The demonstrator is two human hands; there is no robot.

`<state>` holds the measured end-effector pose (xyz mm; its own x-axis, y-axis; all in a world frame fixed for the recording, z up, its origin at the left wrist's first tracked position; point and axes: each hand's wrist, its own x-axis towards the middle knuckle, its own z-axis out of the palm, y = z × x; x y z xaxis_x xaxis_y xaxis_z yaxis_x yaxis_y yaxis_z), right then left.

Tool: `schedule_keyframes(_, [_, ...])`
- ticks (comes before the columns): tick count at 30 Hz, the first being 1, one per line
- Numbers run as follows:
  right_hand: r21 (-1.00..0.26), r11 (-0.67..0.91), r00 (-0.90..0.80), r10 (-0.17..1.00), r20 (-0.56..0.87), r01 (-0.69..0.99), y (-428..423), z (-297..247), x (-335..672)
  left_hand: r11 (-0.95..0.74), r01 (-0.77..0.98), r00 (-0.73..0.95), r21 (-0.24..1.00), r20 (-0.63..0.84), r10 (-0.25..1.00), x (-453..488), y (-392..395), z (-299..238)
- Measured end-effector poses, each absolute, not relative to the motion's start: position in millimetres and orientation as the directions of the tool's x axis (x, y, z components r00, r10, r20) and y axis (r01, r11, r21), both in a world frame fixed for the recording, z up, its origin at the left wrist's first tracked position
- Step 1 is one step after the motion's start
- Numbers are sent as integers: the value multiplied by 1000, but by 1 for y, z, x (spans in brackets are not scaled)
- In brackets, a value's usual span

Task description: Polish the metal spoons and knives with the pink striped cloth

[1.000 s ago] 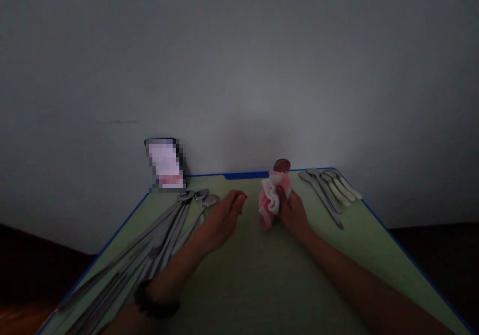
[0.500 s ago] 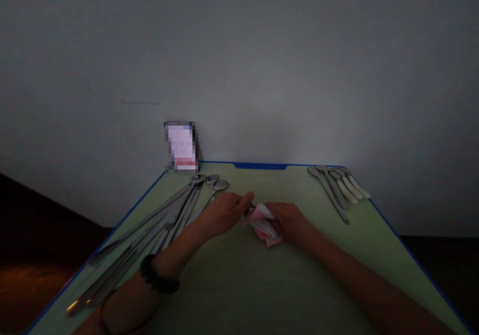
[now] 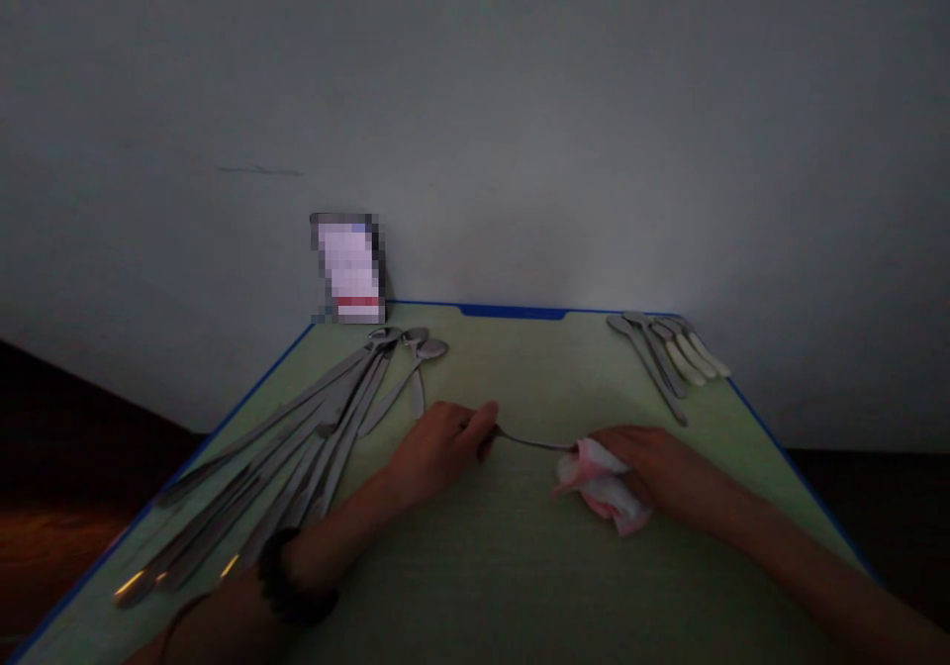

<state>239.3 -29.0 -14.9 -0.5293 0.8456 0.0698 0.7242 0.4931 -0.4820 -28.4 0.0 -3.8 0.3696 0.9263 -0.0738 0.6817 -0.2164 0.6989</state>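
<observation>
At the lower left of the frame a fan of long metal utensils (image 3: 297,437) lies on the green table (image 3: 520,566). Just right of it, near centre, the left hand (image 3: 437,447) has its fingers curled shut around one end of a thin spoon (image 3: 530,441). The spoon runs rightward into a pink-and-white cloth (image 3: 603,484), which the right hand (image 3: 657,457) grips closed around its other end. A small cutlery group (image 3: 668,353) lies at upper right.

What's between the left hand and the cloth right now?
In the head view, a thin metal spoon handle spans from the left hand to the cloth in the right hand.
</observation>
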Motion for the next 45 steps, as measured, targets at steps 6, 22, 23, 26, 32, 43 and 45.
schedule_keyframes(6, [-602, 460, -526, 847, 78, 652, -19, -18, 218, -90, 634, 247, 768, -92, 965, -30, -1, -5])
schedule_keyframes(22, [-720, -142, -8, 982, -186, -679, 8, -20, 233, 138, 444, 142, 886, -222, 965, -39, 11, -4])
schedule_keyframes(23, [-679, -162, -27, 979, -204, -716, 8, -17, 233, 139, 441, 147, 887, -224, 964, -38, 10, -5])
schedule_keyframes(26, [-596, -209, -70, 966, -249, -775, 6, -13, 237, 139, 424, 160, 895, -225, 961, -37, 8, -6])
schedule_keyframes(32, [-549, -293, -164, 948, -273, -783, 4, -16, 239, 136, 324, 145, 936, -191, 971, -39, 4, -15])
schedule_keyframes(43, [-609, -304, -277, 950, -141, -732, 2, -9, 236, 105, 342, 137, 934, -160, 978, -30, 1, -7])
schedule_keyframes(45, [-639, -322, -315, 940, -129, -699, 0, -8, 236, 54, 415, 146, 908, -124, 981, -29, 0, -6])
